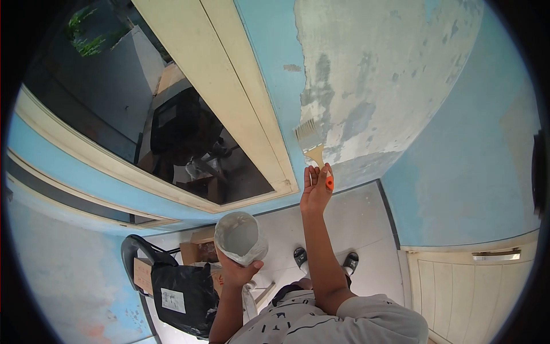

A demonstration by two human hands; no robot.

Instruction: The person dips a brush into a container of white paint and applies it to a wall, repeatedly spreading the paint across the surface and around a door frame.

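Note:
My right hand [317, 189] grips a paintbrush [315, 153] by its wooden handle, which has an orange end. The bristles are spread against the wall [366, 74], near the line where blue paint borders the pale, patchy area. My left hand [236, 270] is wrapped round a whitish tub [260, 243], held upright at waist height with its mouth facing up. Inside the tub is a grey-white substance. The tub is left of the brush and lower in view, apart from it.
A cream-framed window [229, 86] with dark glass fills the upper left. On the lower left are a black bag [195, 298], a cardboard box [189, 252] and a chair [130, 252]. A cream door [458, 286] is at the lower right. My sandalled feet are on the tiled floor.

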